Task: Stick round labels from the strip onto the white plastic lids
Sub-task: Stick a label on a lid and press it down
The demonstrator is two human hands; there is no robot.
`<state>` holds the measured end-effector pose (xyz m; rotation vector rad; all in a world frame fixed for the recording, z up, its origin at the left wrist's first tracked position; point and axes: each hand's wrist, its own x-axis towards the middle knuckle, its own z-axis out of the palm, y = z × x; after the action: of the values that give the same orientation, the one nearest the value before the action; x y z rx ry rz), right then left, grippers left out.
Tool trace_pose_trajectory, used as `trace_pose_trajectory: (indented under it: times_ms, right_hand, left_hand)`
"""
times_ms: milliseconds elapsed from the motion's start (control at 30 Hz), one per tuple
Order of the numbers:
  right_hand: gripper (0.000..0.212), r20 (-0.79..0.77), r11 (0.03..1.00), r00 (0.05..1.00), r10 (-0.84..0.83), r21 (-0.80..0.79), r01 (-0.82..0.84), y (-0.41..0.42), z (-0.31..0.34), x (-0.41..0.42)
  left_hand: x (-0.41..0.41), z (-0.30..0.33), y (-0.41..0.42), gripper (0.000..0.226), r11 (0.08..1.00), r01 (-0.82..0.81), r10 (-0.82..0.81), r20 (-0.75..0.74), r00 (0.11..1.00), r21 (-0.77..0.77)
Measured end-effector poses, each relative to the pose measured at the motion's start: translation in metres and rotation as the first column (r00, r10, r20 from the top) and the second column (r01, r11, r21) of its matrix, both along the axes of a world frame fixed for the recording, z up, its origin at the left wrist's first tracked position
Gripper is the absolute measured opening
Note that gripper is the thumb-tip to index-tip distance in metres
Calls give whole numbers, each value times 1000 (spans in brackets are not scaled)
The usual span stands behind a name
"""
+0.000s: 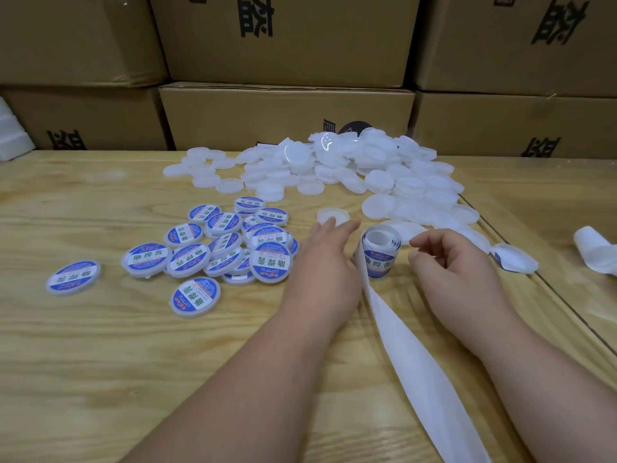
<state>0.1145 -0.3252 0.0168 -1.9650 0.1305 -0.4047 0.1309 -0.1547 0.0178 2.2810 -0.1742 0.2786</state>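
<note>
My left hand (325,259) lies flat with straight fingers, its tips touching a single blank white lid (329,214). A roll of blue-and-white round labels (379,253) stands just right of that hand. Its empty white backing strip (417,362) trails toward the bottom edge. My right hand (457,265) hovers just right of the roll with loosely curled fingers, and nothing shows between thumb and forefinger. A pile of blank white lids (350,168) fills the back of the table. Labelled lids (227,248) lie clustered to the left.
Stacked cardboard boxes (283,111) wall off the far edge of the wooden table (100,362). One lid showing a blue label edge (516,259) lies at the right, near a curl of white paper (594,250). White foam (10,135) sits at far left.
</note>
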Motion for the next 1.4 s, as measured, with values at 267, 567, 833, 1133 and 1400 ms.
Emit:
trace_pose_trajectory:
  times_ms: [267, 567, 833, 1133, 1400]
  right_hand:
    - [32, 60, 1000, 998, 23, -7, -23, 1, 2, -2]
    - [15, 45, 999, 999, -26, -37, 28, -1, -1, 2]
    - [7, 42, 996, 999, -17, -86, 21, 0, 0, 1]
    - [8, -10, 998, 1000, -8, -64, 7, 0, 3, -2]
    - [22, -33, 995, 999, 27, -97, -30, 1, 7, -10]
  left_hand:
    - [36, -7, -17, 94, 960, -30, 57, -90, 994, 279]
    - [79, -1, -32, 87, 901, 97, -66, -85, 994, 423]
    - [110, 4, -45, 72, 781, 259, -203, -162, 966, 568]
    - [69, 1, -31, 70, 838, 244, -206, -130, 970, 489]
    - [0, -9, -9, 63, 879, 96, -80, -54, 995, 468]
